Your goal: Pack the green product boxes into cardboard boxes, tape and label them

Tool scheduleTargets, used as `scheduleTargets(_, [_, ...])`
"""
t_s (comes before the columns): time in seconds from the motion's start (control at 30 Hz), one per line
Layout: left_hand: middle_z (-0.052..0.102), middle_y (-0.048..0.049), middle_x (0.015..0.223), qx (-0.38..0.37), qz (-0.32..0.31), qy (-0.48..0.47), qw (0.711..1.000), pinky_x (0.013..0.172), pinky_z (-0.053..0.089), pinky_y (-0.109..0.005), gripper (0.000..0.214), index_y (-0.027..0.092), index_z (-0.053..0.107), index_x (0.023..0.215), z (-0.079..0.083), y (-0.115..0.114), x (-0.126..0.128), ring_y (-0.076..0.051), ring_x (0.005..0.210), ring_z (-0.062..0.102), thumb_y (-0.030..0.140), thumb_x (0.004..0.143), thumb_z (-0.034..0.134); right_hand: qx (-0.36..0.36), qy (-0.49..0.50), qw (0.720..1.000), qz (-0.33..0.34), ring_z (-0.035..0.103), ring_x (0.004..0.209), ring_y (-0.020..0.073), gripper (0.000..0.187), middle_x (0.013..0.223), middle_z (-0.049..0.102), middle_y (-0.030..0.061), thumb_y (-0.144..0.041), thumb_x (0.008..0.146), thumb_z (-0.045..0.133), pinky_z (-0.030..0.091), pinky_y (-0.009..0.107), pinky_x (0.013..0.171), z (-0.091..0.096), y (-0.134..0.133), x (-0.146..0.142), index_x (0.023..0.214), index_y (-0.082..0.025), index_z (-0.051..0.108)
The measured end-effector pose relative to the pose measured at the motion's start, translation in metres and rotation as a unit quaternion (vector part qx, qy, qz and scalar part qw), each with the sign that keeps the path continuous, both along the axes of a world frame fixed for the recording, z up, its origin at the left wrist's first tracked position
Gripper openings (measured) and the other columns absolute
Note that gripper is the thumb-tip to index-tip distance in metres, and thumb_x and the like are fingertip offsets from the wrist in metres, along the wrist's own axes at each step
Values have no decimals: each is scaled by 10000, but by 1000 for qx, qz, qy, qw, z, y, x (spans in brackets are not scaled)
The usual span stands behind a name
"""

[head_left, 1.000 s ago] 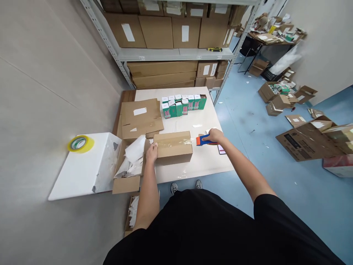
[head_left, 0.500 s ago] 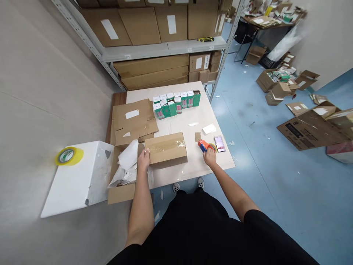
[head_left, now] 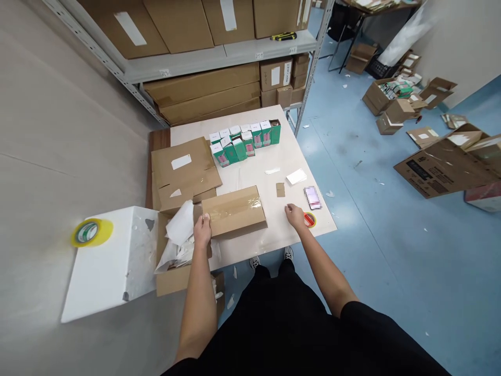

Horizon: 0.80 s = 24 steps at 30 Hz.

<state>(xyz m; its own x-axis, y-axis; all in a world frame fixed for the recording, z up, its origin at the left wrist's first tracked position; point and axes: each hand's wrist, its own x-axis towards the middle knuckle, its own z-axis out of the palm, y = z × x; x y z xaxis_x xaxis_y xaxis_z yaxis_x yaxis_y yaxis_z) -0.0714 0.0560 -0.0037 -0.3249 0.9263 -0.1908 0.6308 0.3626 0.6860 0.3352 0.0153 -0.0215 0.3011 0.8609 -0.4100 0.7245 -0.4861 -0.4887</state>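
A brown cardboard box (head_left: pixel 235 210), sealed along its top with clear tape, lies on the white table (head_left: pixel 274 237) in front of me. My left hand (head_left: pixel 202 230) is closed on the box's left end. My right hand (head_left: pixel 295 214) rests on the table right of the box, fingers loosely spread and pointing left. It holds nothing. Against its wrist side lies a red-and-orange tape dispenser (head_left: pixel 310 220), near the table's front right corner.
Small green boxes (head_left: pixel 242 141) stand in a row at the table's back, flat cardboard (head_left: pixel 183 167) at its left. A phone (head_left: pixel 312 197), white card (head_left: pixel 296 176) and cardboard scrap (head_left: pixel 280 189) lie nearby. Left: paper-filled carton (head_left: pixel 178 245), yellow tape roll (head_left: pixel 88 232). Shelves behind; boxes on the floor (head_left: pixel 442 167).
My right hand brought the tape dispenser back toward the table's front right corner, laid it down and let go. The left hand stayed on the box. The camera tilted down.
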Motion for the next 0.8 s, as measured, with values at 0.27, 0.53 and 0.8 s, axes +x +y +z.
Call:
scheduleTargets(0.27, [778,-104,1108,-15,-49,-16,999,989,541,-396,461,216,709,1131,-3,7,-3,-307,1099,705,588,1007,467,42,85,994,53,672,1215,344,696,1388,671,197,-657,947,572,514,354,990,81,32,-113,1407,-134,579])
scheduleTargets(0.53, [690,-141,1401,76,-108,-347,928,1093,529,-418,837,211,407,1609,-8,17,28,-283,1262,680,500,900,744,133,151,966,-161,630,1282,308,692,1417,663,119,-739,963,440,464,383,1071,89,35,-95,1432,-235,519])
scheduleTargets(0.8, [479,-168,1623,-6,-173,-418,892,1231,404,-424,945,183,469,1556,-74,3,45,-317,1500,468,353,725,886,42,211,952,-219,604,1322,335,744,1409,650,219,-758,937,445,491,414,1061,3,10,-74,1318,-150,643])
